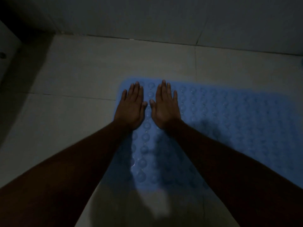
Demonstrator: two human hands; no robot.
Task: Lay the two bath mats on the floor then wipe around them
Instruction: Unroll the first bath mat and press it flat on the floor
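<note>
Bare floor point(73, 76) left of mat point(229, 112); wall point(164, 17) blocks far side.

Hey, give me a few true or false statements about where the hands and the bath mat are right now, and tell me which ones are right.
1. Both hands lie flat, palms down, on the blue mat. True: the left hand and the right hand rest side by side near its far left corner.
2. The mat is rolled up. False: it lies spread out on the tiled floor.
3. Two mats are in view. False: only one shows.
4. The mat has rows of round bumps. True.
5. The right hand holds a cloth. False: it is open and holds nothing.
</note>
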